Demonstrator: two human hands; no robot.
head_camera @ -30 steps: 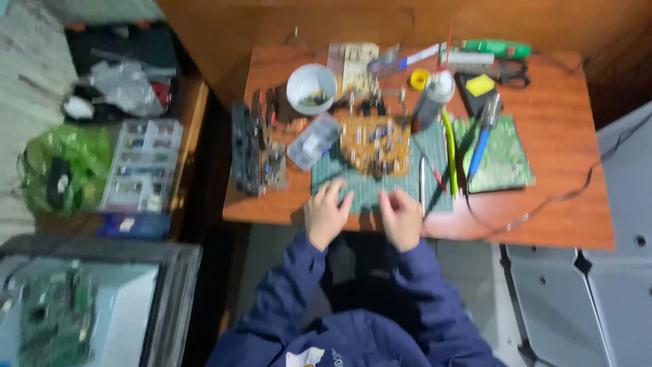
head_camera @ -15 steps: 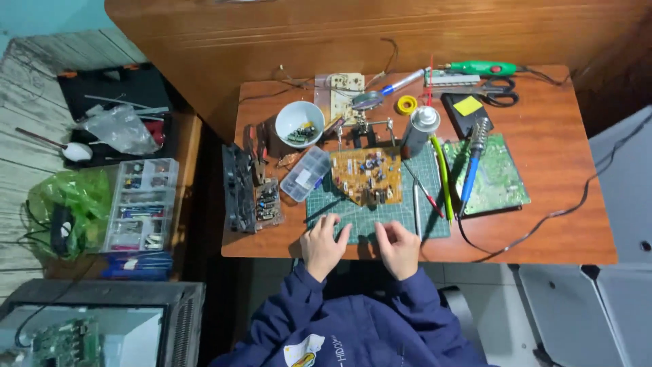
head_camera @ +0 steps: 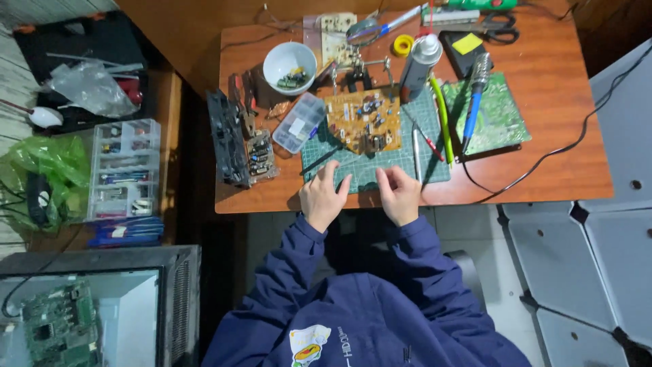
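The brown circuit board (head_camera: 360, 122) lies flat on the green cutting mat (head_camera: 380, 166), mid-table, just beyond both hands. It looks stiff, light and fragile, best taken by its bare edges. The left hand (head_camera: 322, 196) and right hand (head_camera: 399, 194) rest at the table's (head_camera: 557, 122) near edge, fingers loosely spread, holding nothing. A clear parts box (head_camera: 298, 122) sits left of the board, 1 spray can (head_camera: 419, 60) behind it.

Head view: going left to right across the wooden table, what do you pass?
Black component block → clear plastic box → brown circuit board → spray can → blue-handled soldering iron → green circuit board.
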